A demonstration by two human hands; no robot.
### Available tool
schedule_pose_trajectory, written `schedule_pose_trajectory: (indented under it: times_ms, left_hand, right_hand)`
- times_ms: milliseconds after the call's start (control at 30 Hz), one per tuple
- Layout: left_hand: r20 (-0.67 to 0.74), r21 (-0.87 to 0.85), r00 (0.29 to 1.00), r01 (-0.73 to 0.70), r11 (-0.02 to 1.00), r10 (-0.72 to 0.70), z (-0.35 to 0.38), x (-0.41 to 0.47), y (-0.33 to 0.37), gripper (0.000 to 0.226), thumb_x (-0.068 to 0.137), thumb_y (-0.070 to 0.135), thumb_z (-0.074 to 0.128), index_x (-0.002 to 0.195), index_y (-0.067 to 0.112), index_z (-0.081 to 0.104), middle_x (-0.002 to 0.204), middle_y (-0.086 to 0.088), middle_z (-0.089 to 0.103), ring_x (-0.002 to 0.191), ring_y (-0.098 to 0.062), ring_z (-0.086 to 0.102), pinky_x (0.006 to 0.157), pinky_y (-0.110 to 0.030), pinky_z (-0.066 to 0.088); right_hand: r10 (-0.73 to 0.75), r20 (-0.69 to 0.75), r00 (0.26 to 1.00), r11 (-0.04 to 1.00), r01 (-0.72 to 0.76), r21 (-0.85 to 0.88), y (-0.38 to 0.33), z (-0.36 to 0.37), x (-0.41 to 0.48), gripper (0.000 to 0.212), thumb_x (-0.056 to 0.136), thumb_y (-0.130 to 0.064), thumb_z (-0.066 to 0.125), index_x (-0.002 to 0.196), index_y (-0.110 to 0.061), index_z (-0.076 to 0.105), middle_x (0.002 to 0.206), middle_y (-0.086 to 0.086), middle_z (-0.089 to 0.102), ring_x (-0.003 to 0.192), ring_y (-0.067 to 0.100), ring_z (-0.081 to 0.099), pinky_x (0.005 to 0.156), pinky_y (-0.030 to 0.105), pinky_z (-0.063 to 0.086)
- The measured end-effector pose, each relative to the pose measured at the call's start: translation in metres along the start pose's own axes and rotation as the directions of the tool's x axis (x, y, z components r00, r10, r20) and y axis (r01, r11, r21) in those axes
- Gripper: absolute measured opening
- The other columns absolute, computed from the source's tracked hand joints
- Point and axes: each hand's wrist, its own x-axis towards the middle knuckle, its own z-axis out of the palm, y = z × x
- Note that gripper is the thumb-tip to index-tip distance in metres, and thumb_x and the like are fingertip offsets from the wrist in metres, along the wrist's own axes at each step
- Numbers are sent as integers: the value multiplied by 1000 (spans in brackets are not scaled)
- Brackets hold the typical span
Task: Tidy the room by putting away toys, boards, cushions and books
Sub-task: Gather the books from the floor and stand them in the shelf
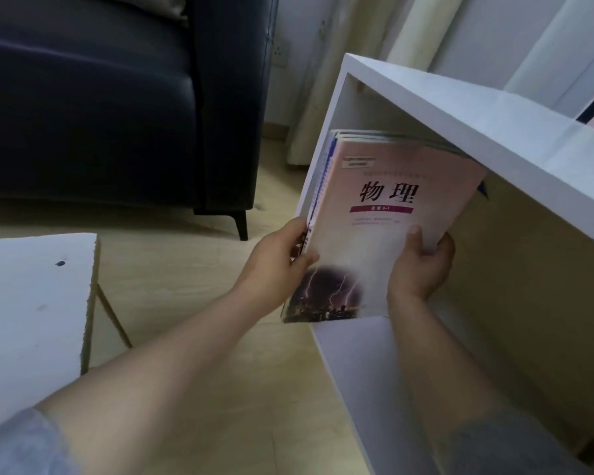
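Head view. Both hands hold a stack of books (384,214) between them at the open front of a white shelf (460,108).

Left hand (282,258): fingers and thumb curled round the spine side of the stack, thumb lying on the top cover.

Right hand (419,269): grips the opposite long edge, thumb pressed flat on the cover, fingers wrapped beneath.

The stack is tilted, its far end reaching beyond the hands, under the top board and into the open compartment. Its near end juts out just past the hands, over the front edge of the bottom board. The top book has a pink cover with large dark characters, a red band and a picture of lightning near the left hand. Blue and white spines show beneath it on the left-hand side.

Left of and beyond the left hand stands a dark sofa (100,114) on the pale wooden floor (186,286). Nearer than the left hand, and to its left, is a white table (31,303). A pale curtain (323,97) hangs beyond the shelf.
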Motion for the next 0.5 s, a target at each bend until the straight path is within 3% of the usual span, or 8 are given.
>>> schedule_pose_trajectory:
  times_ms: [100, 167, 267, 367, 500]
  left_hand:
    - [-26, 4, 999, -46, 999, 46, 5, 6, -4, 28, 93, 18, 56, 120, 25, 51, 119, 7, 63, 103, -14, 61, 87, -41, 55]
    - [-22, 23, 997, -72, 997, 73, 10, 9, -5, 22, 94, 17, 55, 114, 25, 50, 116, 6, 63, 99, -16, 60, 84, -40, 55]
    - [-12, 46, 995, -98, 994, 99, 14, 12, -3, 20, 95, 16, 53, 111, 26, 49, 118, 4, 62, 100, -16, 59, 83, -36, 54]
    - [-39, 1, 997, -71, 998, 71, 14, 15, -4, 21, 95, 16, 53, 113, 25, 50, 116, 4, 63, 101, -17, 60, 85, -40, 55]
    - [-58, -43, 996, -65, 997, 62, 14, 16, -6, 23, 93, 12, 54, 114, 22, 52, 108, 5, 65, 96, -16, 63, 83, -42, 56]
  right_hand:
    - [-5, 69, 998, 1000, 4, 4, 1, 0, 5, 42, 95, -12, 57, 132, 3, 46, 118, 2, 55, 102, 12, 54, 67, -5, 37]
    - [65, 149, 987, 998, -66, 0, 11, -1, 3, 56, 93, -19, 61, 142, -2, 37, 135, 6, 49, 116, 13, 51, 77, -2, 39]
    - [185, 273, 944, 975, -143, -169, 42, -14, -25, 76, 86, -27, 69, 149, -12, 28, 143, 0, 42, 125, 8, 43, 88, 3, 37]
    - [256, 267, 929, 923, -152, -354, 65, -27, -52, 91, 80, -34, 75, 150, -8, 25, 149, 12, 36, 135, 27, 40, 107, 29, 37]
    - [296, 214, 931, 872, -173, -457, 69, -26, -62, 98, 79, -34, 76, 150, 0, 18, 154, 19, 23, 142, 29, 25, 111, 32, 27]
